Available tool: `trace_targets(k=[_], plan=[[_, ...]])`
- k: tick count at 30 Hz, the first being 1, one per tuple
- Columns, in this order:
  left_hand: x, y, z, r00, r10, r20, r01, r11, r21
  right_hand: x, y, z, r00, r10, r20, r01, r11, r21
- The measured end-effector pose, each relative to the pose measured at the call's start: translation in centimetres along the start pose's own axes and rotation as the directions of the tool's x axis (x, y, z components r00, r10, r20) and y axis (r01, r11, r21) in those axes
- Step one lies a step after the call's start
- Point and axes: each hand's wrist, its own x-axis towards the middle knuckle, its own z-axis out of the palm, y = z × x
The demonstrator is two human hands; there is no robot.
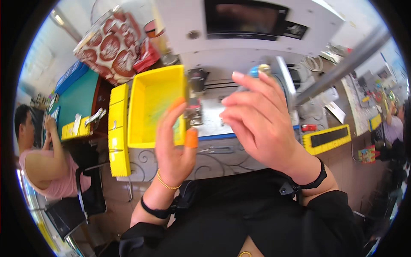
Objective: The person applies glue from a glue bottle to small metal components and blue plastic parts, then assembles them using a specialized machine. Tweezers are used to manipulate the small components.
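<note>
My left hand (173,143) is raised over the front of the table, its thumb and index finger apart and orange covers on their tips. Nothing shows between them. Just left of it stands a yellow plastic bin (138,140). My right hand (263,124) hovers over the right part of the work area with fingers spread and slightly bent; I see nothing held in it. Between the hands, a small metal fixture (195,115) sits beside a bright white work surface (212,109). A tweezers-like tool (216,150) lies on the patterned tablecloth (145,165) in front.
Behind the work area rises a white machine (239,45) with a black screen (246,19). A row of yellow trays (117,128) flanks the bin. A yellow frame (327,139) and a red cylinder (309,127) lie right. Another person (51,158) sits at the left.
</note>
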Motion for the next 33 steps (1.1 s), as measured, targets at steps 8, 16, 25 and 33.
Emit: trace_targets(k=[8,16,25,33], plan=[[3.0,8.7,3.6,0.825,0.158,0.543,0.250,0.759,-0.601,-10.3,6.4,-8.3,0.583,0.614,-0.533,-0.378,0.785,0.490],[5.8,13.3,15.7,0.700,-0.063,0.711,0.574,0.642,-0.508,-10.5,11.4,-10.9,0.538,0.834,-0.126,-0.489,0.430,0.759],[6.5,12.6,22.8,0.845,-0.179,0.504,0.433,0.782,-0.448,-9.3,12.1,-10.6,0.572,0.813,-0.110,-0.436,0.416,0.798],[3.8,12.3,23.1,0.855,-0.127,0.502,0.409,0.762,-0.503,-8.2,12.9,-12.6,0.573,0.732,-0.367,-0.472,0.662,0.583]])
